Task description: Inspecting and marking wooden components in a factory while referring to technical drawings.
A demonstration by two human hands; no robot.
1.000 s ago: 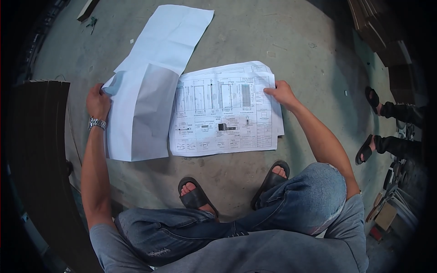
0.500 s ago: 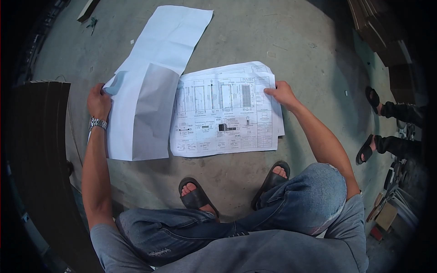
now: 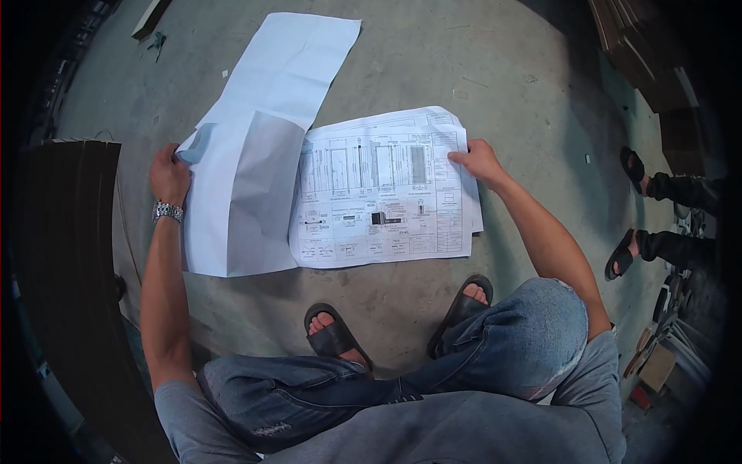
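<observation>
A set of large paper sheets is spread between my two hands, above the floor before my feet. The technical drawing faces up on the right, with line diagrams and tables. My right hand pinches its right edge, thumb on top. On the left, blank folded-over sheets show their white backs and a crease. My left hand, with a metal watch at the wrist, is closed on their left edge; its fingertips are partly hidden. Beyond, a long blank flap of paper stretches away.
A dark stack of boards stands close by my left arm. Another person's sandalled feet are at the right. Brown boards lean at the far right, with scraps below them. A small tool lies at the far left.
The papers have shifted very slightly nearer to me, and the lower edge of the folded-over sheets has dropped a little. Both hands keep their hold.
</observation>
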